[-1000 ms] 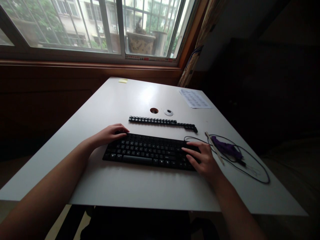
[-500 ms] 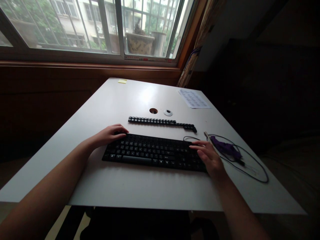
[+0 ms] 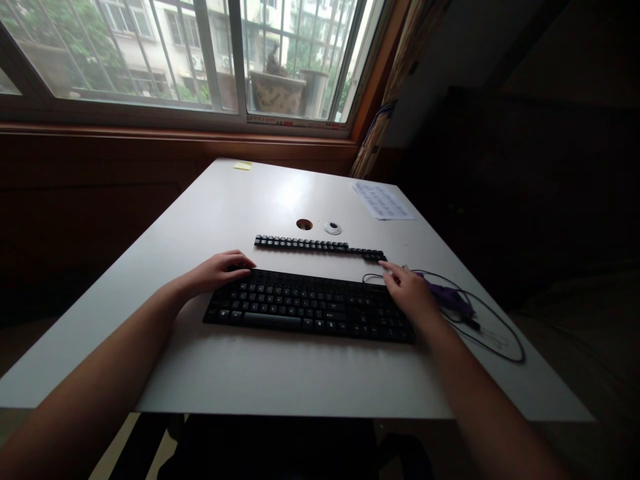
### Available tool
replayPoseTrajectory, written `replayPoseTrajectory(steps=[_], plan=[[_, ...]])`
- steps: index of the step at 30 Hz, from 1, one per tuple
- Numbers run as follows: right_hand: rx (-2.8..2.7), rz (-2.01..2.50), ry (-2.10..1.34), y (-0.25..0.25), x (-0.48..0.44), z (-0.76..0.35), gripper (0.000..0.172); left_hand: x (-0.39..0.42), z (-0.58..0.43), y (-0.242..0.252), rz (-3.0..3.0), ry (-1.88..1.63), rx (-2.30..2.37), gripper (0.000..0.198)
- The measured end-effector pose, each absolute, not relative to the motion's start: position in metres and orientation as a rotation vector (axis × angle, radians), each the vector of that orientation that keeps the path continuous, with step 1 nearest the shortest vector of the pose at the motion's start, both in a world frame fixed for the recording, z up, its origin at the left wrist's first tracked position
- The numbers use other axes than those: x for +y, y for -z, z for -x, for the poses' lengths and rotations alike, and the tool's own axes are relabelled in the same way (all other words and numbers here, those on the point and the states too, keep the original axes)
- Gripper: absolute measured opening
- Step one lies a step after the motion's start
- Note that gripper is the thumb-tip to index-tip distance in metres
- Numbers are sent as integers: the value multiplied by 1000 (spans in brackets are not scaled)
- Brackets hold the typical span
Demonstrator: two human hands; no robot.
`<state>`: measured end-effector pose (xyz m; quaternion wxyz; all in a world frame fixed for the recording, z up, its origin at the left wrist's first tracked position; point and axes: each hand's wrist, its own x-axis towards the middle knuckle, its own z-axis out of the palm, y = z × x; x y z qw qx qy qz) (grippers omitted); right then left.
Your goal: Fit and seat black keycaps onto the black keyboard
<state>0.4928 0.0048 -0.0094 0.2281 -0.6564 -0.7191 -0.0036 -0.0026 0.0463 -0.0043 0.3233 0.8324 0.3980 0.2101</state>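
A black keyboard (image 3: 273,319) lies on the white table, with its upper rows dark and lacking visible keycaps. At its upper left corner, my left hand (image 3: 225,270) holds the edge, the thumb bent in towards the fingers. Behind the keyboard, loose black keycaps (image 3: 300,245) stand in a long double row. My right hand (image 3: 407,290) reaches over the keyboard's upper right corner. Its index fingertip is at the right end of the keycap row, with thumb and finger apart. Whether it touches a keycap I cannot tell.
A purple cloth (image 3: 453,300) and a looped dark cable (image 3: 520,347) lie to the right. Further back are a round hole (image 3: 305,225), its white cover (image 3: 333,228), printed paper (image 3: 384,201) and a yellow note (image 3: 243,166). A barred window (image 3: 165,53) is beyond the table (image 3: 280,380).
My right hand has moved from the keyboard's right part forward to the right end of the keycap row. My left hand stays on the keyboard's corner. The view has shifted slightly.
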Motion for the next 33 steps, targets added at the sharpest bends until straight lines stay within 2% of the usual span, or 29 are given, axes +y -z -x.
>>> replayPoseTrajectory(steps=[8,19,25,33], plan=[[-2117,2102,24,11,45,-482,49,46,2,3,-2192,-556,1050,38],[-2153,1906,-83,14,45,-488,38,44,1,2,-2189,-560,1044,37],[-2152,1843,-89,14,51,-488,39,45,1,3,-2181,-558,1047,37],[-2170,1781,-106,11,52,-484,29,46,2,3,-2185,-558,1044,39]])
